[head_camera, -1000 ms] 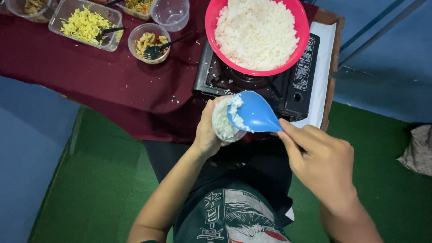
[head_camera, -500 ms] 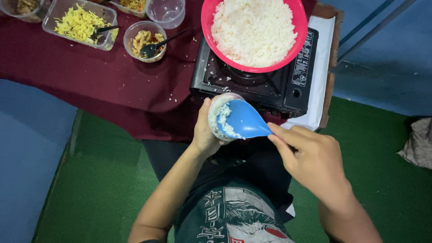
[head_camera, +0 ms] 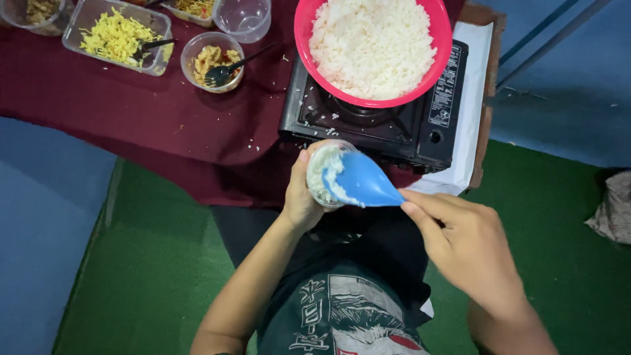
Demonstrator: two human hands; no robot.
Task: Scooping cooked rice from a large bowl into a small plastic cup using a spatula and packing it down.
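Observation:
My left hand [head_camera: 300, 197] grips a small clear cup [head_camera: 320, 176] partly filled with white rice, held just below the table's front edge. My right hand [head_camera: 463, 243] holds a blue rice paddle [head_camera: 363, 182], its blade pressed into the cup's mouth against the rice. Above them a large pink bowl [head_camera: 304, 26] heaped with white rice sits on a black portable gas stove [head_camera: 394, 128].
A dark red tablecloth [head_camera: 131, 112] covers the table. On it stand a clear tray of yellow shredded food [head_camera: 118, 36], a small tub with a black spoon [head_camera: 211, 60] and an empty clear cup [head_camera: 243, 16]. Green floor lies below, blue wall right.
The cup and paddle have shifted slightly left and lower, and the paddle blade has pushed deeper across the cup's mouth, pressing the rice down.

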